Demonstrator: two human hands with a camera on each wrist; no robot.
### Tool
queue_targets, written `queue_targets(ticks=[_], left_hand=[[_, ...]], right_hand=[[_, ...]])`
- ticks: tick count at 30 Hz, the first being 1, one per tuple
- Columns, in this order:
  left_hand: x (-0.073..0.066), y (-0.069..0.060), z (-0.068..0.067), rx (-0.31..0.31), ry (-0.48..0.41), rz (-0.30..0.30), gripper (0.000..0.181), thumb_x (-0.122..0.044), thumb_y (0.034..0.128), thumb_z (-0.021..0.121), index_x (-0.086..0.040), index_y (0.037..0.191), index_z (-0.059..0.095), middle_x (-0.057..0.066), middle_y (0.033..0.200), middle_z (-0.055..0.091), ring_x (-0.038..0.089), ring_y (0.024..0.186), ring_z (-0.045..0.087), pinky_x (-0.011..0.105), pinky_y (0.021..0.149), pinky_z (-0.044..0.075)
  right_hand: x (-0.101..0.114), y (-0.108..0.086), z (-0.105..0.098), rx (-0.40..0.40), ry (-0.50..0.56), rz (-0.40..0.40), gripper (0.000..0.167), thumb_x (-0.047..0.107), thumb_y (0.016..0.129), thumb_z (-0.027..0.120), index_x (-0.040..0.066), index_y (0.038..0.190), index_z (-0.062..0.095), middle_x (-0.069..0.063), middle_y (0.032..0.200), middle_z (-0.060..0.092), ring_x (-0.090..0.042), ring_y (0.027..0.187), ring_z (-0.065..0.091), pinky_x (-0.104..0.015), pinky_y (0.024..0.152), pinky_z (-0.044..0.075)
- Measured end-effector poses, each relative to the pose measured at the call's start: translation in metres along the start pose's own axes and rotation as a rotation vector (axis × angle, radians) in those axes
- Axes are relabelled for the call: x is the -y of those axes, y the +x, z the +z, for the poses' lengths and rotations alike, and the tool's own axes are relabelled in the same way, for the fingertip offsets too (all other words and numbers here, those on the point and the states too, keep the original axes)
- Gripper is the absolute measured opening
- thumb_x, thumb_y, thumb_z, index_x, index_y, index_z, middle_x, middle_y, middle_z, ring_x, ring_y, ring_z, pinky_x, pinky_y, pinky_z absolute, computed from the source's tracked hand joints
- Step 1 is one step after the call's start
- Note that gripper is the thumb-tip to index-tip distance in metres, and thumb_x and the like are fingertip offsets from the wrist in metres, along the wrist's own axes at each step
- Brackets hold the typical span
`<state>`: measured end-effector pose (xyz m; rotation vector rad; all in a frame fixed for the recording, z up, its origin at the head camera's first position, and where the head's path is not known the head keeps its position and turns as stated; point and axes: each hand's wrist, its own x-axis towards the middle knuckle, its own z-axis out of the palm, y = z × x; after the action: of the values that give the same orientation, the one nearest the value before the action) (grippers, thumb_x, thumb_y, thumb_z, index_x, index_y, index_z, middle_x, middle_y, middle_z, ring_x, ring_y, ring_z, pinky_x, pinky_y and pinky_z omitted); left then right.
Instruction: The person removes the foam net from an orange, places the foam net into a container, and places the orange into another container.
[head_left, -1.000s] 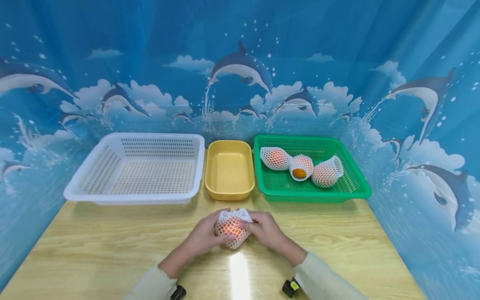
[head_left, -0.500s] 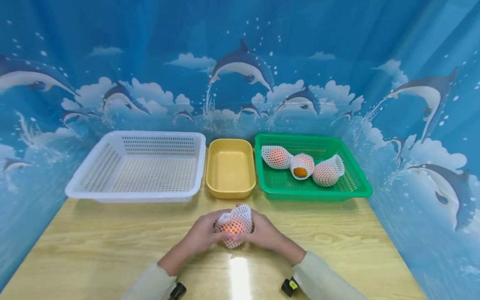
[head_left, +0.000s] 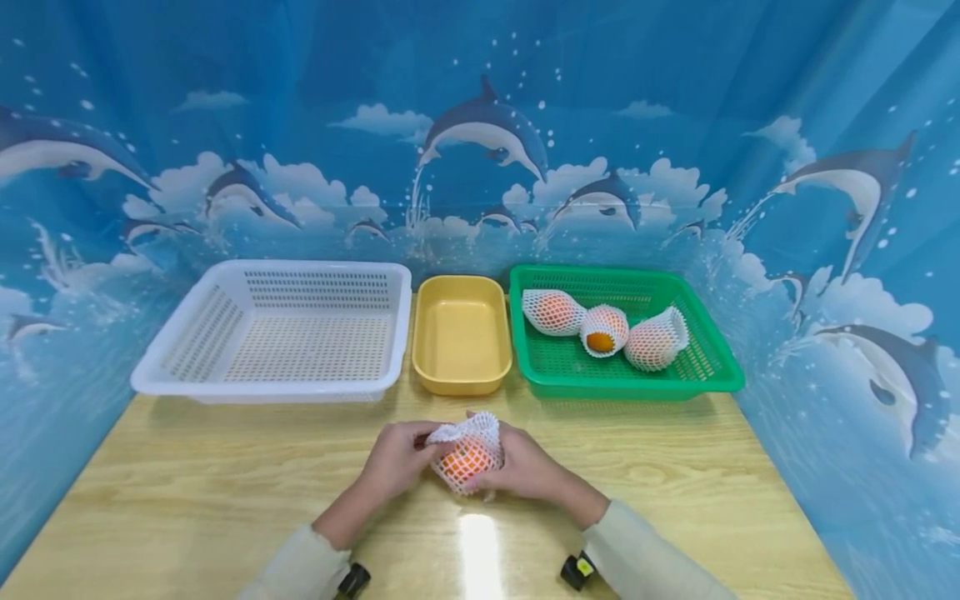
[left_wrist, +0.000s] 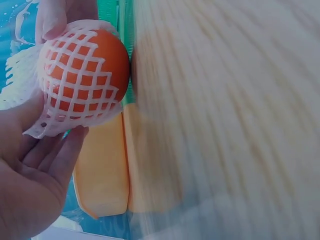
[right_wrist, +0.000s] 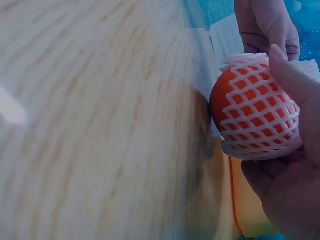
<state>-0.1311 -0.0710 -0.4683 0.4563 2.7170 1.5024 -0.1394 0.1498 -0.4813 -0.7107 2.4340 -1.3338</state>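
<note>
An orange fruit [head_left: 467, 458] in a white foam net sleeve [left_wrist: 75, 80] is held just above the table, in front of the yellow tray. My left hand [head_left: 396, 458] pinches the net's upper left edge between thumb and fingers. My right hand [head_left: 531, 465] grips the wrapped fruit from the right, its thumb across the net in the right wrist view. Bare orange skin shows at one end of the fruit [right_wrist: 220, 97], outside the net. The fingers behind the fruit are partly hidden.
Behind the hands stand a white basket [head_left: 367, 388], a yellow tray [head_left: 461, 387] and a green basket [head_left: 630, 388]. Three net-wrapped fruits, one of them a wrapped fruit [head_left: 656, 343] at the right, lie in the green basket. A dolphin-print curtain [head_left: 480, 167] surrounds the wooden table [head_left: 225, 483].
My left hand has shifted from the fruit's side to the net's upper left edge, drawing it leftward. My right hand has moved from pinching the net to gripping the fruit.
</note>
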Motion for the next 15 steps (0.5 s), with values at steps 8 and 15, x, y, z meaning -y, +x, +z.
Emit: queue_targets(ticks=[8, 15], left_hand=[[0.0049, 0.0003, 0.0009, 0.161, -0.02, -0.003, 0.061, -0.036, 0.0816, 0.075, -0.007, 0.132, 0.058, 0.012, 0.128, 0.063, 0.028, 0.115, 0.061, 0.042, 0.097, 0.05], [0.0058, 0.0001, 0.0018, 0.196, -0.034, 0.025, 0.077, -0.035, 0.0773, 0.08, -0.005, 0.141, 0.048, 0.014, 0.138, 0.055, 0.031, 0.122, 0.054, 0.047, 0.102, 0.045]], right_hand=[[-0.0006, -0.0012, -0.0015, -0.03, -0.044, -0.056, 0.084, 0.043, 0.08, 0.076, 0.002, 0.144, 0.042, -0.006, 0.128, 0.063, -0.015, 0.111, 0.062, -0.031, 0.098, 0.049], [-0.0025, -0.0015, -0.0018, -0.126, -0.056, -0.142, 0.057, 0.036, 0.084, 0.074, 0.007, 0.13, 0.06, -0.008, 0.128, 0.063, -0.019, 0.114, 0.062, -0.033, 0.097, 0.05]])
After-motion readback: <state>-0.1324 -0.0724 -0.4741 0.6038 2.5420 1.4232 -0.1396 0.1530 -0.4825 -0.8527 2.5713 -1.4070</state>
